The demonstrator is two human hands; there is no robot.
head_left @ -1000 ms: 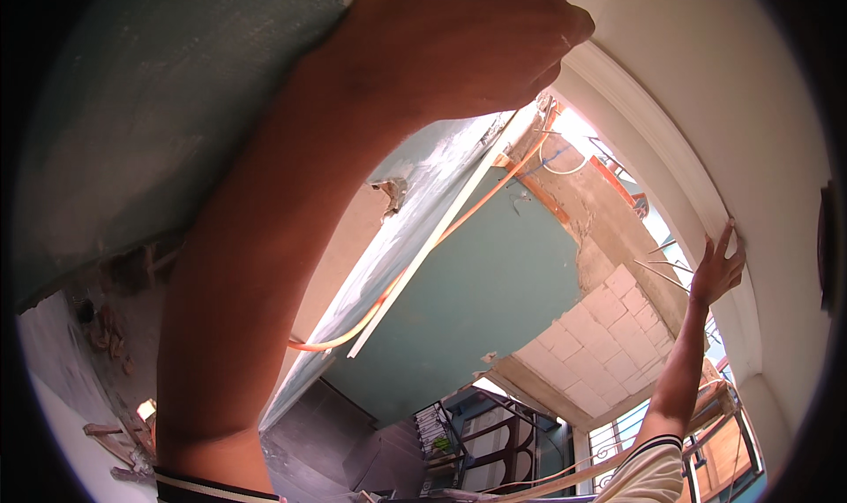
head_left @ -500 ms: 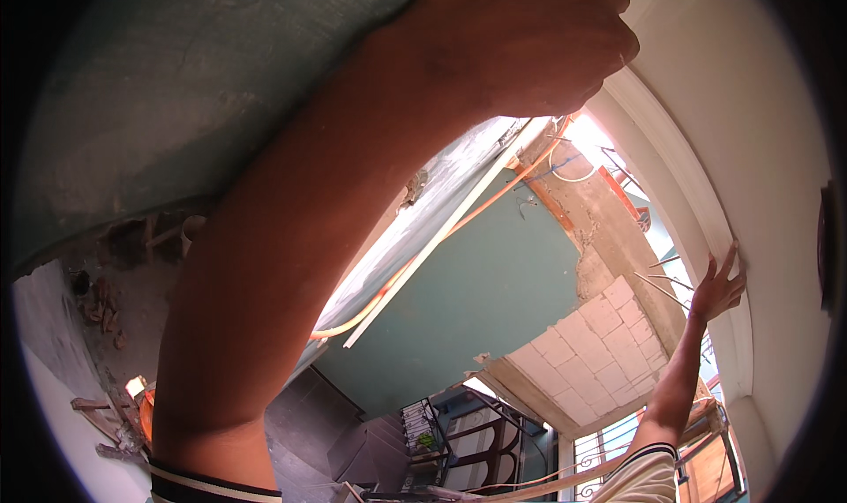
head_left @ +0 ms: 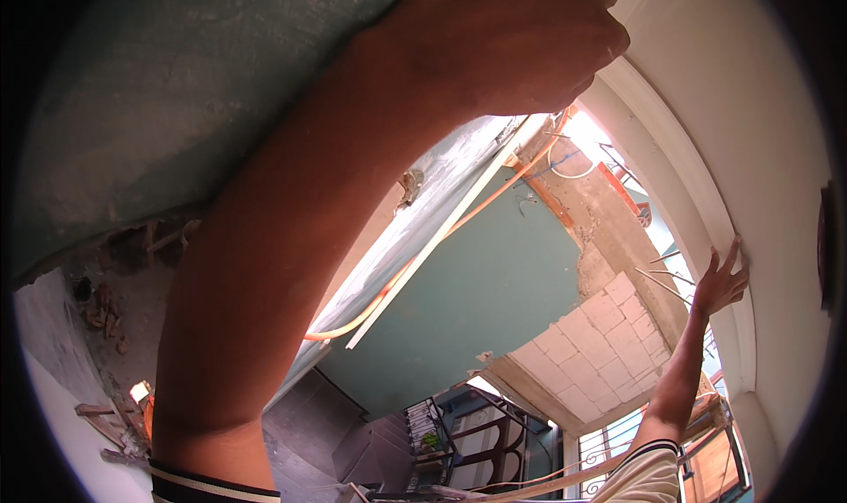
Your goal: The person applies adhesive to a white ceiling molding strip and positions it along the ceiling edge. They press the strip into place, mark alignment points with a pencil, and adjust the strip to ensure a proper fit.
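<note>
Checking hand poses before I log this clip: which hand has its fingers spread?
The right hand, at the picture's right, its spread fingers against the white moulding; the left hand, large at the top, shows curled fingers instead.

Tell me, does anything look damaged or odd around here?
Yes: a ragged hole shows beyond the left forearm, and the teal wall ends in a jagged edge beside exposed pale blocks, so both look broken. The white molding at the right hand looks curved, though lens distortion could explain that.
</note>
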